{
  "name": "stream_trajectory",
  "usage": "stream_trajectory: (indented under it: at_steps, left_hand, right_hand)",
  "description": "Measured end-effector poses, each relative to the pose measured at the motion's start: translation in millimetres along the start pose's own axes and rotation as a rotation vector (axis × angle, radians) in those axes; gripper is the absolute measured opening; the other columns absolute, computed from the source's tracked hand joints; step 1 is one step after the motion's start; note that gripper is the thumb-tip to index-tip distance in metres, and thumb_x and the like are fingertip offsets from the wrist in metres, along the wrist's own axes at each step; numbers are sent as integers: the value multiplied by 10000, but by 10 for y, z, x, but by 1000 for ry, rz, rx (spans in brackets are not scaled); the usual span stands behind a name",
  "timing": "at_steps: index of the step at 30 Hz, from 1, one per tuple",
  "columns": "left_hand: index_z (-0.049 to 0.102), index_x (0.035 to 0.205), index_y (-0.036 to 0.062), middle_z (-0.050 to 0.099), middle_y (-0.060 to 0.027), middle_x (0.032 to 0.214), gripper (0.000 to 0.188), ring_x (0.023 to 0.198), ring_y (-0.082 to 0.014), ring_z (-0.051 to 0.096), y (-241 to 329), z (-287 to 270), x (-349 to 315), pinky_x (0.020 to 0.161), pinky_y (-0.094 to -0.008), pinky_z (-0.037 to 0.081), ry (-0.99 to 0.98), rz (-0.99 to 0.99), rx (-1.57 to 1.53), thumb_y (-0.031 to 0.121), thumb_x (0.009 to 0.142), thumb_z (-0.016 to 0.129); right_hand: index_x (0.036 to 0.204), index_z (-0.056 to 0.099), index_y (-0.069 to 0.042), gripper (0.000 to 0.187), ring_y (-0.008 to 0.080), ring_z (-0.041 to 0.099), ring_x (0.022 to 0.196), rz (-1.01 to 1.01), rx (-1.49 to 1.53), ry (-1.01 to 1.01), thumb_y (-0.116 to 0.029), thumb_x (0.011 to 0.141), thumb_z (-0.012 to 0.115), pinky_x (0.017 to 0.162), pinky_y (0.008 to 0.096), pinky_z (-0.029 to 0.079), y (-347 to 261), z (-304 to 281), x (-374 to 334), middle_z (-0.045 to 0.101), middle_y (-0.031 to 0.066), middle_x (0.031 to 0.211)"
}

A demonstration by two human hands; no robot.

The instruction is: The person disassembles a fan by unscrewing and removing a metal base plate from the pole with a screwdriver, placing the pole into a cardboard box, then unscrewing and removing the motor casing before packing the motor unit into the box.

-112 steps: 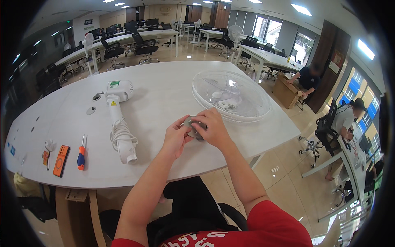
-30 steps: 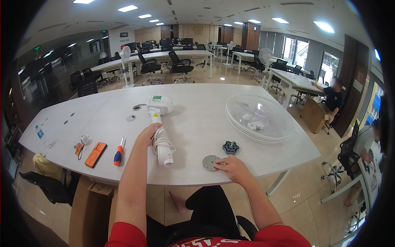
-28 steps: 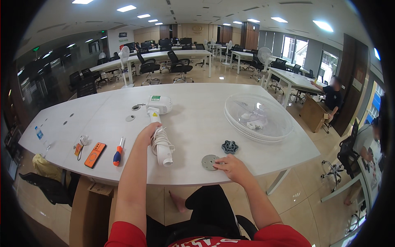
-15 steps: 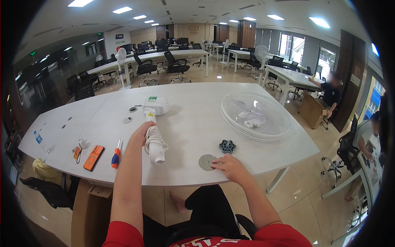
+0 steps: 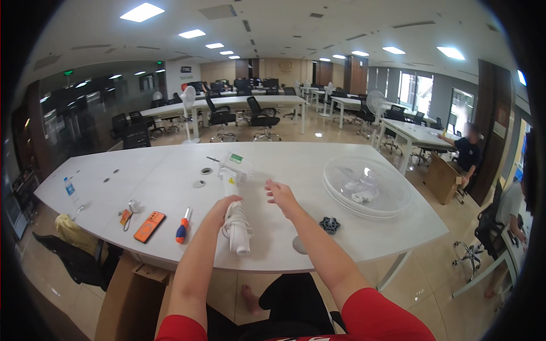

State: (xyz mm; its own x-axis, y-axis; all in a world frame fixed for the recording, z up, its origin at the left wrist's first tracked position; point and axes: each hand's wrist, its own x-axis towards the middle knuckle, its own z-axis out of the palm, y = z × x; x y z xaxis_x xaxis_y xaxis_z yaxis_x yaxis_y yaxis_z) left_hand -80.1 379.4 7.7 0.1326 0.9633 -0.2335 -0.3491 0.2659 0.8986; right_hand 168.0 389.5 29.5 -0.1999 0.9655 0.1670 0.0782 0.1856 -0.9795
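My left hand (image 5: 226,207) is wrapped round the neck of a white electric fan body (image 5: 230,185), just above its coiled white cord (image 5: 234,224). The fan's motor housing (image 5: 239,165), with a green label and a thin shaft pointing left, lies toward the far side of the table. My right hand (image 5: 280,197) is raised right of the housing, fingers apart and holding nothing. Partly behind my right forearm is a round grey metal plate (image 5: 299,245). A dark lobed knob (image 5: 329,225) lies to the right of that forearm.
A round fan grille with clear blades (image 5: 368,187) lies at the table's right. Left of the fan body are a screwdriver (image 5: 182,227), an orange phone (image 5: 150,227), a small white item (image 5: 133,206) and a water bottle (image 5: 69,187). An open cardboard box (image 5: 133,295) stands below the front edge.
My right hand has left the metal plate and moved up and left toward the motor housing. My left hand keeps its hold on the fan body. The whole view has shifted with my head.
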Motion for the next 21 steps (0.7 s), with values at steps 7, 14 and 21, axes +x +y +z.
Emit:
stream_trajectory:
  at_steps: [7, 14, 21]
  left_hand:
    - [532, 1267, -44, 661, -169, 1067, 585, 899, -223, 703, -10, -218, -1936, 763, -356, 578, 134, 153, 311, 227, 839, 825]
    - [421, 1461, -30, 643, -259, 1281, 967, 1279, -362, 624, -243, -715, -3992, 1101, -413, 465, 80, 414, 1133, 244, 681, 922]
    - [539, 1396, 39, 681, -222, 1229, 898, 1182, -421, 652, -1122, -1045, -4994, 1030, -466, 522, 165, 120, 1526, 230, 618, 947]
  right_hand:
    - [1660, 280, -20, 992, 321, 500, 1391, -97, 220, 32, -629, 983, 674, 1065, 457, 510, -447, 255, -69, 436, 167, 1594]
    - [1646, 298, -15, 1205, 281, 523, 1410, -294, 200, -542, -551, 764, 920, 1173, 459, 436, -504, 325, -1290, 498, 147, 1560]
    - [1510, 442, -48, 1187, 269, 509, 1375, -355, -68, -856, -261, 523, 1066, 1216, 411, 365, 239, 714, -2897, 528, 122, 1430]
